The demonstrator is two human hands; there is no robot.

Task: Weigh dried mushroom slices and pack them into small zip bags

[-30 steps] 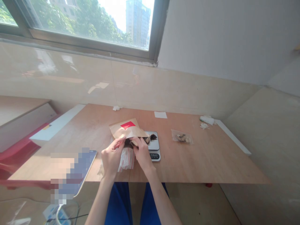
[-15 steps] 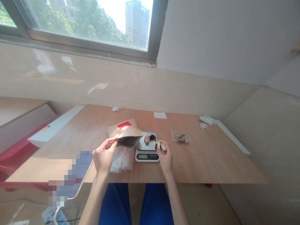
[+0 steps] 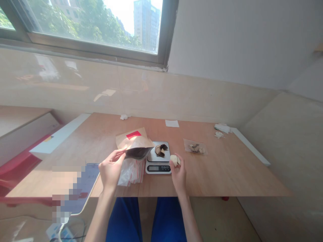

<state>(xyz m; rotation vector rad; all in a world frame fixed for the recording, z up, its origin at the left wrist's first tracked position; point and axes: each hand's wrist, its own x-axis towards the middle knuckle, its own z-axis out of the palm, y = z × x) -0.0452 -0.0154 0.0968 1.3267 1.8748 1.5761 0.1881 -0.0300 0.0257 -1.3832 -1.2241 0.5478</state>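
Since the earlier frame, my right hand point(image 3: 178, 176) had shifted slightly away from the scale, and the pale dried slice point(image 3: 174, 160) was held in it, just right of the scale and above the desk. Its fingers point(image 3: 178, 165) were together, clamped on the slice. I judged the slice light, stiff and brittle, likely to snap under a hard squeeze, so its broad faces looked safer to hold than its thin edges. My left hand point(image 3: 111, 169) was clamped on the open mouth of a kraft paper pouch point(image 3: 133, 143), whose edge looked soft and flexible, with a dark lining point(image 3: 138, 153) showing. A red label point(image 3: 133, 135) marked the pouch, and a clear zip bag point(image 3: 131, 173) lay below it. On the digital kitchen scale point(image 3: 158, 167) sat dark-and-pale pieces point(image 3: 160, 150). Farther right on the desk point(image 3: 227, 171) lay a small clear bag of similar pieces point(image 3: 195, 147).
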